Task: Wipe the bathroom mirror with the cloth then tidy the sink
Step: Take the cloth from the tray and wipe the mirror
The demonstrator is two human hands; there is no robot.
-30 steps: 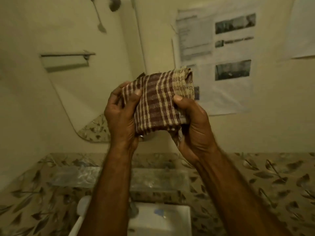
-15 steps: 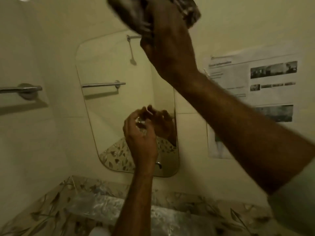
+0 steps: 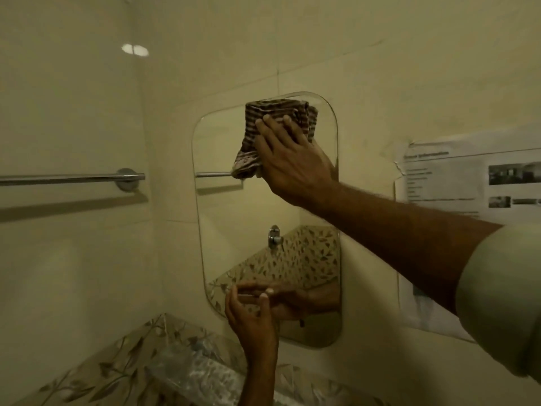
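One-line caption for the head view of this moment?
Right hand presses a striped cloth against the wall mirror's upper part; the empty left hand hovers near its lower edge.

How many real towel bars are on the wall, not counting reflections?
1. The towel bar is mounted on the left wall, left of the mirror. The bar seen inside the mirror, partly behind the cloth, is only its reflection. Others may lie out of view.
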